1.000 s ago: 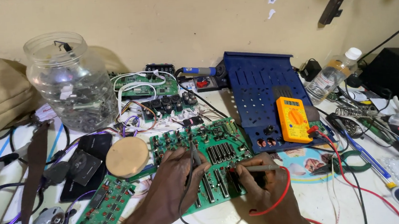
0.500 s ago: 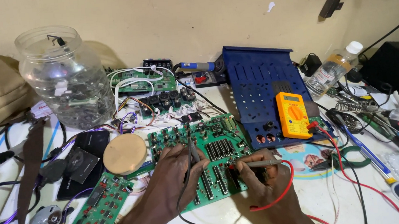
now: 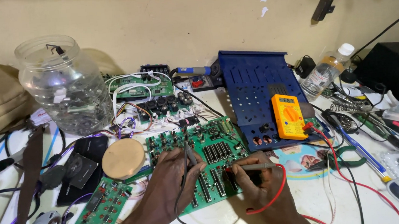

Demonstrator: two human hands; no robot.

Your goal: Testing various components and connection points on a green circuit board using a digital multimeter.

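Left hand (image 3: 167,185) pinching black probe (image 3: 189,154), right hand (image 3: 262,187) gripping red probe (image 3: 253,167) on green circuit board (image 3: 203,161); likely to bridge neighbouring pins if either tip slips.

Bare table edge before the green circuit board (image 3: 199,166), glass jar (image 3: 62,87) blocking left, blue metal panel (image 3: 259,93) right

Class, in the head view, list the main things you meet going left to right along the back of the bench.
Clear plastic jar → soldering iron with blue handle → blue perforated metal panel → yellow multimeter → clear bottle with white cap.
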